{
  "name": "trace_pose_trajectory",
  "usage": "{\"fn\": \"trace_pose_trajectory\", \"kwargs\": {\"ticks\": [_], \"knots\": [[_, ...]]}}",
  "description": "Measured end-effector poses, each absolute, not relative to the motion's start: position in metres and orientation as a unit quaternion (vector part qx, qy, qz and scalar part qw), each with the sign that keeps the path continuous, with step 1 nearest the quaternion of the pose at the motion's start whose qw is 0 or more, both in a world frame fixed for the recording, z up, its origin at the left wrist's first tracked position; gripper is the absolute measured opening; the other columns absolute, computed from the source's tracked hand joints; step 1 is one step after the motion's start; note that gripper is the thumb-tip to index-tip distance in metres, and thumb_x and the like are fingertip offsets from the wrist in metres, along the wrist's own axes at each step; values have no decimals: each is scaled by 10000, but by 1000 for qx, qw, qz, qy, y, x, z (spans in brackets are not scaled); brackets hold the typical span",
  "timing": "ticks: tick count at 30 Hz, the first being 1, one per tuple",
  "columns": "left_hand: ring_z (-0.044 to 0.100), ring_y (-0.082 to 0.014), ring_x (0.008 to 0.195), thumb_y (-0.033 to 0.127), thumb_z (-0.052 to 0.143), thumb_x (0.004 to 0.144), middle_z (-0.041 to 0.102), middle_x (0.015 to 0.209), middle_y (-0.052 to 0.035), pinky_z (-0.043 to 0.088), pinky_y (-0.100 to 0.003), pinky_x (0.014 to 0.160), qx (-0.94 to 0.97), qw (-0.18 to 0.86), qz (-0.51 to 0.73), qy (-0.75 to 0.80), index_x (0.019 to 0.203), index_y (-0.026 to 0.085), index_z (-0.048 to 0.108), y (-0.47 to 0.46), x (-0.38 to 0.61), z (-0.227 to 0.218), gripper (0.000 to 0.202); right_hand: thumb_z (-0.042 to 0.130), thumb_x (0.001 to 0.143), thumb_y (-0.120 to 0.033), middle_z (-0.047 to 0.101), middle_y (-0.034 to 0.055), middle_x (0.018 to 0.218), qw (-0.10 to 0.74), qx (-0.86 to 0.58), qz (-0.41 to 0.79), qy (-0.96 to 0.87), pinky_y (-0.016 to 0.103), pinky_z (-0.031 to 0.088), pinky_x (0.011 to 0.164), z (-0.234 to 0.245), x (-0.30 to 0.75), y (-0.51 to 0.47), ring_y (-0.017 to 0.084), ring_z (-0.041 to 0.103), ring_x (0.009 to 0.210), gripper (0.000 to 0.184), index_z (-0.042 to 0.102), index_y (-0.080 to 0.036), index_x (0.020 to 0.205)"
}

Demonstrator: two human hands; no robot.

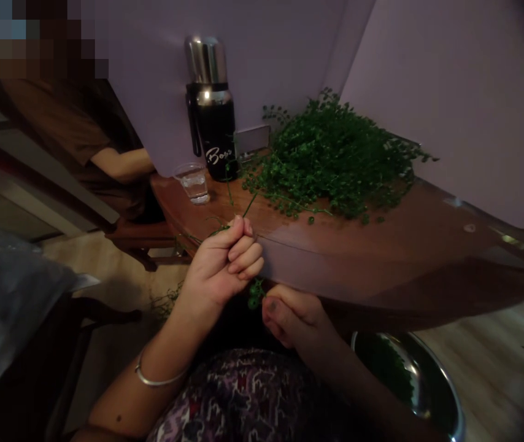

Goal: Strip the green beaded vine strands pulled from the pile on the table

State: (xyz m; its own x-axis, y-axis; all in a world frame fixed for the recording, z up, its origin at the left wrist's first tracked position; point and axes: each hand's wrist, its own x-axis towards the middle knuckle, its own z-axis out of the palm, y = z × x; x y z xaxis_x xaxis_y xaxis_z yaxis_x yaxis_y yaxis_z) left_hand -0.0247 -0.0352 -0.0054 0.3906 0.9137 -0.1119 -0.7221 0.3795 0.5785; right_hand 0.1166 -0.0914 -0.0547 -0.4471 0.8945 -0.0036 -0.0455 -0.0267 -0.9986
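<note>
My left hand (225, 258) is closed in a pinch on a thin green stem (250, 205), which sticks up past the thumb and forefinger. Just below and to its right, my right hand (292, 313) is also closed, its thumb pressed to the forefinger. A small sprig of round green leaves (256, 294) shows at those fingertips, between the two hands. Both hands are above my lap at the table's near edge. Beyond them a large heap of leafy green stems (335, 159) lies on the brown wooden table (358, 252).
A black flask (216, 129) with a steel cap and a clear cup of liquid (194, 184) stand at the back left. A metal bowl (450, 383) holding greens is below right. Loose stems (167, 301) lie lower left. Another person (73, 129) sits at the left.
</note>
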Motion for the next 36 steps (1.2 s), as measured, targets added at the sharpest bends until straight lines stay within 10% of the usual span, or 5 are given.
{"fn": "trace_pose_trajectory", "kwargs": {"ticks": [23,36], "knots": [[87,-52,342,287,130,932,85,431,74,154,-177,344,220,711,636,201,602,139,460,-31,-61,20,489,420,871,-311,472,-12,604,334,-374,481,-719,229,341,591,-48,134,-110,92,446,593,271,494,-170,651],[235,-51,324,259,276,922,243,409,62,207,-189,361,248,713,633,171,653,139,514,-35,-16,-6,379,671,663,-432,475,-32,634,415,-338,771,-346,121,139,301,-57,96,-82,12,276,409,338,504,-156,762]]}}
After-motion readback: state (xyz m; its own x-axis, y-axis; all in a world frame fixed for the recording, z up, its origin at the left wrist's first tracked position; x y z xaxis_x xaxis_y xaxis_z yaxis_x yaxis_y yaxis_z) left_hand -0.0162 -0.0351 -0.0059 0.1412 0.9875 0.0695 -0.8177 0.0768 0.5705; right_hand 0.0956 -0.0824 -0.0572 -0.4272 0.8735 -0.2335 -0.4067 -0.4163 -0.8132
